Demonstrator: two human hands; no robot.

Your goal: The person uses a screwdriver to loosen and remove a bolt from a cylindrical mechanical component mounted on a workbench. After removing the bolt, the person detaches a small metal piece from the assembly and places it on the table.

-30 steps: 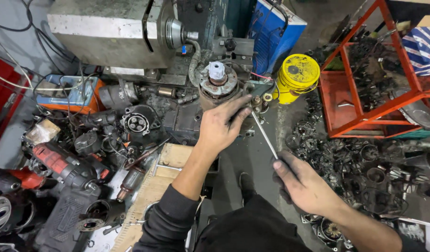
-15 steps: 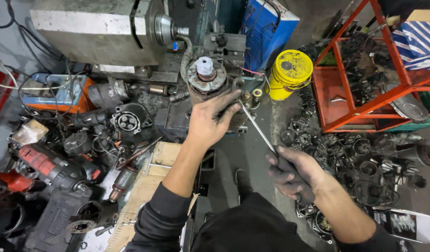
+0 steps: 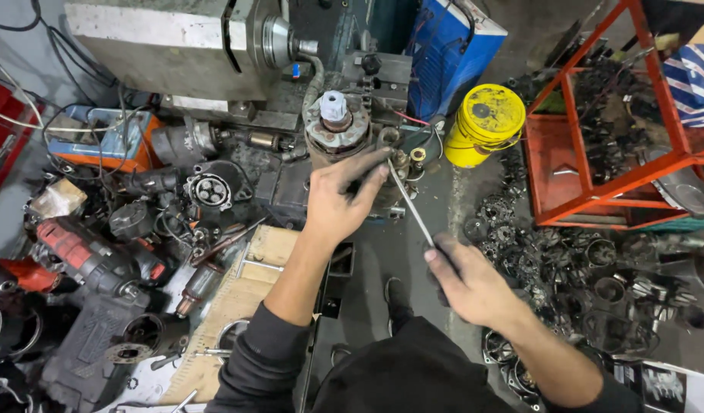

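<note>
The left hand (image 3: 338,200) sat just above the middle of the frame, its fingers (image 3: 373,177) spread and pressed against the lower right side of the motor (image 3: 338,134), a round rusty unit with a pale shaft stub on top. So the motor lay directly above and under the fingertips, touching them; the hand steadied it rather than closing around it.

The right hand (image 3: 465,281), lower right of centre, was clenched on the handle of a screwdriver (image 3: 410,205). The thin shaft ran up and to the left from the fist, and its tip reached the motor's right edge, just beside the left fingertips. The handle itself was hidden inside the fist.

A yellow bucket (image 3: 486,124) stood to the right of the motor, well apart from both hands. An orange rack (image 3: 596,191) filled the upper right. A grey machine (image 3: 176,46) filled the upper left, with dark motor parts (image 3: 207,190) heaped below it.
</note>
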